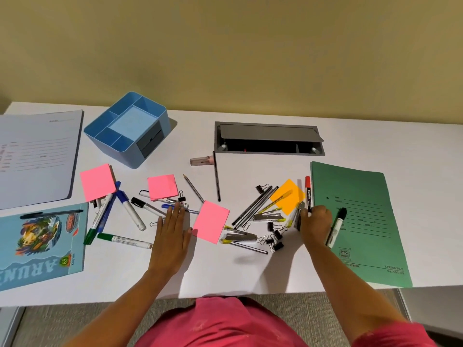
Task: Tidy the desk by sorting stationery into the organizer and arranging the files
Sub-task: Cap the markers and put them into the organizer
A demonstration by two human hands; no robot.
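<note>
- A pale grey file (pixel 37 156) lies at the desk's (pixel 250 271) far left edge. Nearer the person is a blue notebook (pixel 37 244) with a black pen (pixel 51 214) across its top.
- The blue organizer (pixel 130 126) stands at the back left, its compartments showing nothing inside. In front of it a pink sticky pad (pixel 97 181) rests on a heap of whiteboard markers (pixel 105 216).
- A green-capped marker (pixel 124 240) lies alone, near the left hand.
- A second pink pad (pixel 162 187) covers more markers.
- The left hand (pixel 172 231) lies flat, palm down and fingers straight, with its fingertips touching a blue pen.
- A third pink pad (pixel 211 221) sits just right of that hand. A pencil (pixel 193 188) and a dark pen (pixel 216 180) lie behind it.
- A grey cable hatch (pixel 268 139) is set into the desk, with its lid raised.
- A bundle of pencils (pixel 253 207), binder clips (pixel 274 236) and an orange pad (pixel 288 196) are scattered in the middle right.
- The right hand (pixel 317 222) is curled round the lower end of a red marker (pixel 308 194).
- A black-capped marker (pixel 337 227) lies against that hand, over the green file (pixel 363 191). I cannot tell whether the hand holds it.
</note>
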